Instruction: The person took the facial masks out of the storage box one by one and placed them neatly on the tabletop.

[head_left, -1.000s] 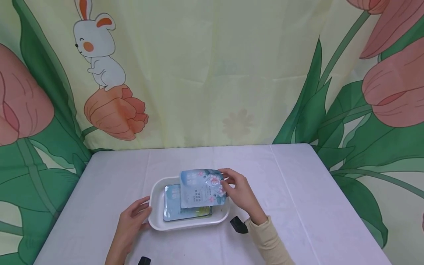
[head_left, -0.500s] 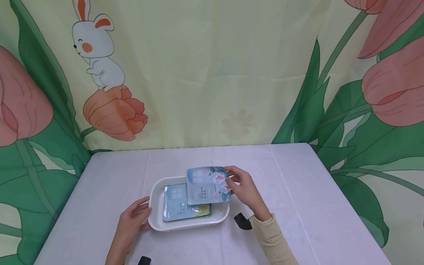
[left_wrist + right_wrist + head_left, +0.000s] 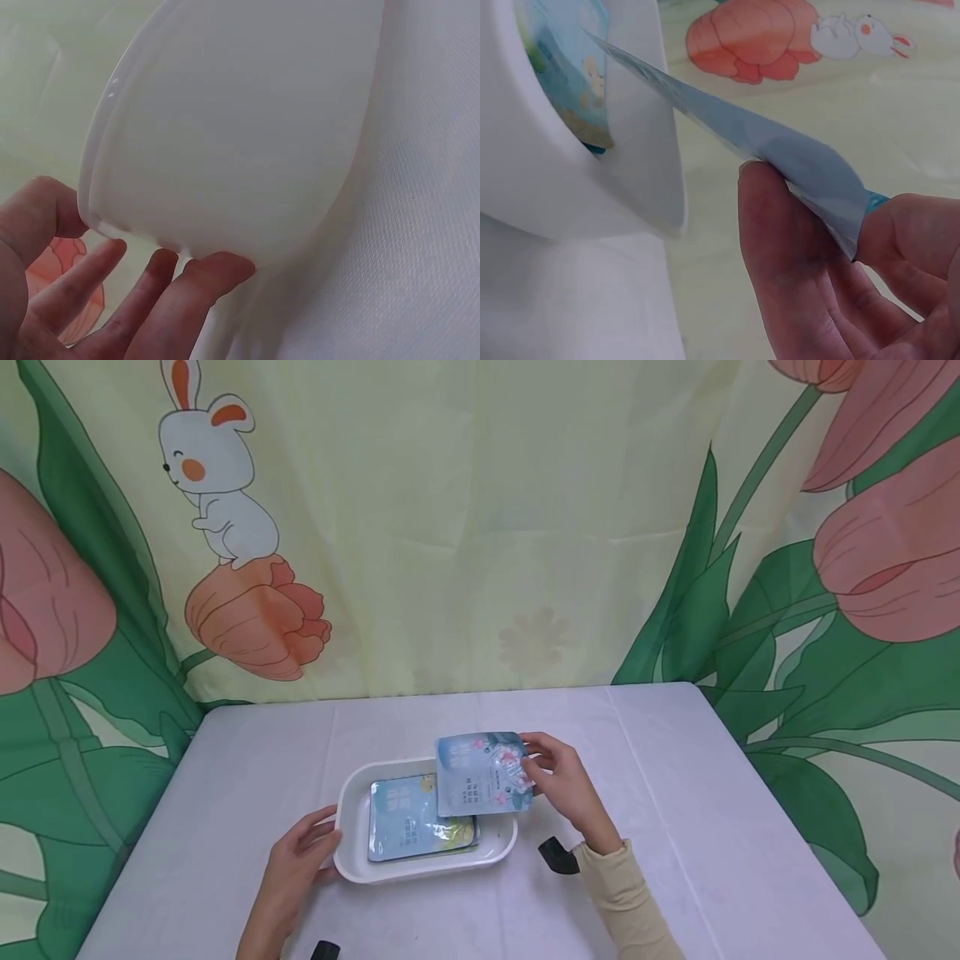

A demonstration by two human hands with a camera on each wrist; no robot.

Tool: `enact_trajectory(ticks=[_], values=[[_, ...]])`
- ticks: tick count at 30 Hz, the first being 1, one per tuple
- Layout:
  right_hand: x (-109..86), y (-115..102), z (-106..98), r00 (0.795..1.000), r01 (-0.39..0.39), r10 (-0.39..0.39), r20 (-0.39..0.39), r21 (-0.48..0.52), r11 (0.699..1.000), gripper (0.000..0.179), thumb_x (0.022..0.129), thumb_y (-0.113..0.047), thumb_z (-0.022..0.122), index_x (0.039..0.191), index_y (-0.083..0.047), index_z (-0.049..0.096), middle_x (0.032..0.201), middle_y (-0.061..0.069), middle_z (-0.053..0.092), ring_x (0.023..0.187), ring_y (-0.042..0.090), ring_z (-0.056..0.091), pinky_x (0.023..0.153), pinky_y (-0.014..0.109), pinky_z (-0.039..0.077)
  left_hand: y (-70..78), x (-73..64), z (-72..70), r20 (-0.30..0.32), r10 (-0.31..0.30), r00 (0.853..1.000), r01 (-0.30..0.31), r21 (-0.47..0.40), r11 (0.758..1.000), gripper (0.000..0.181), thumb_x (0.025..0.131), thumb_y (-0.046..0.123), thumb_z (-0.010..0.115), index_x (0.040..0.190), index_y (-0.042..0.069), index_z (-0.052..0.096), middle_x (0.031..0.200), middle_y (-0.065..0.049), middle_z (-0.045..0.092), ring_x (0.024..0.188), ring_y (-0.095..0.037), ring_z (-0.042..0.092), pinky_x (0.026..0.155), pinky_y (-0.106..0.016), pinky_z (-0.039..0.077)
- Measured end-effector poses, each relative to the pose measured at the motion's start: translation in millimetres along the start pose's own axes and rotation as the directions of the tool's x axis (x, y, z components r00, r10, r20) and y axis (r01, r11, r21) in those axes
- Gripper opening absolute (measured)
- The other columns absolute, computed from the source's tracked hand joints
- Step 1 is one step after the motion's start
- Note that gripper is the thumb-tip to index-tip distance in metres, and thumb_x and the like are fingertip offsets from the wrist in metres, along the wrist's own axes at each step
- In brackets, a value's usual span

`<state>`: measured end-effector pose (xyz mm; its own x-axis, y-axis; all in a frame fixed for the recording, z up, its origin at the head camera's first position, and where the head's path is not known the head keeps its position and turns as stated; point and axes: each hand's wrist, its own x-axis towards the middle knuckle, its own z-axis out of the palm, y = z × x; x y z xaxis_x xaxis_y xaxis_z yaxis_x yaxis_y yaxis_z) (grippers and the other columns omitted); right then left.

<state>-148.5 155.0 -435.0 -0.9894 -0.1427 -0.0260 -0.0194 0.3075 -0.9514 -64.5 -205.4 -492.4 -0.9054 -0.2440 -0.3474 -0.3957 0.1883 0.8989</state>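
Observation:
My right hand (image 3: 564, 781) pinches the right edge of a flat blue sheet mask packet (image 3: 472, 777) with pink flowers. In the right wrist view this packet (image 3: 780, 150) is edge-on and slightly bent, its far end overlapping the white tray (image 3: 630, 195). Several similar packets lie stacked in the tray, the top one (image 3: 401, 827) light blue with a yellow-green corner. The fingers of my left hand (image 3: 296, 856) rest against the left end of the white plastic tray (image 3: 348, 852). From the left wrist, fingertips show along the tray's outer wall (image 3: 240, 150) and rim.
A white cloth covers the table (image 3: 645, 893). Behind its far edge hangs a curtain (image 3: 420, 543) printed with a rabbit and tulips. Black wrist-worn pieces (image 3: 558, 856) show near both forearms.
My right hand has carried the packet up and to the right, uncovering more of the packet stack below. The left hand and the tray stay in place.

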Motion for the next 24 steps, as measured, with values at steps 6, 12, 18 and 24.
enact_trajectory(ticks=[6, 12, 18, 24], values=[[0.7, 0, -6, 1.000, 0.014, -0.014, -0.015, -0.005, 1.000, 0.037, 0.097, -0.004, 0.058, 0.134, -0.004, 0.057, 0.119, 0.020, 0.064, 0.088, 0.024, 0.066, 0.064, 0.033, 0.061, -0.9, 1.4, -1.4, 0.014, 0.001, 1.000, -0.001, -0.016, 1.000, 0.052, 0.096, 0.026, 0.065, 0.144, 0.018, 0.047, 0.143, -0.021, 0.053, 0.114, -0.027, 0.065, 0.076, -0.032, 0.061], [2.1, 2, -13, 0.999, 0.021, -0.022, -0.037, -0.009, 1.000, 0.036, 0.097, -0.004, 0.057, 0.133, -0.005, 0.057, 0.118, 0.020, 0.063, 0.087, 0.023, 0.066, 0.063, 0.032, 0.061, -0.9, 3.3, -2.8, 0.023, -0.008, 1.000, 0.009, -0.027, 1.000, 0.053, 0.095, 0.027, 0.067, 0.144, 0.019, 0.048, 0.142, -0.020, 0.053, 0.112, -0.025, 0.066, 0.076, -0.032, 0.061], [0.5, 2, -21, 0.997, 0.027, -0.028, -0.068, -0.017, 0.999, 0.036, 0.098, -0.005, 0.057, 0.134, -0.004, 0.057, 0.119, 0.021, 0.062, 0.087, 0.024, 0.064, 0.063, 0.030, 0.060, 1.1, 4.3, -1.8, 0.031, 0.001, 1.000, 0.000, -0.031, 1.000, 0.053, 0.095, 0.025, 0.067, 0.144, 0.019, 0.049, 0.141, -0.020, 0.054, 0.111, -0.025, 0.066, 0.076, -0.033, 0.061], [3.2, 2, -26, 0.996, 0.040, -0.042, -0.073, -0.033, 0.999, 0.037, 0.098, -0.006, 0.057, 0.135, -0.005, 0.056, 0.118, 0.021, 0.062, 0.087, 0.025, 0.065, 0.064, 0.030, 0.061, -0.1, 3.6, -2.7, 0.023, -0.012, 1.000, 0.013, -0.024, 1.000, 0.053, 0.095, 0.025, 0.066, 0.144, 0.018, 0.048, 0.142, -0.021, 0.053, 0.110, -0.026, 0.066, 0.075, -0.033, 0.061]])
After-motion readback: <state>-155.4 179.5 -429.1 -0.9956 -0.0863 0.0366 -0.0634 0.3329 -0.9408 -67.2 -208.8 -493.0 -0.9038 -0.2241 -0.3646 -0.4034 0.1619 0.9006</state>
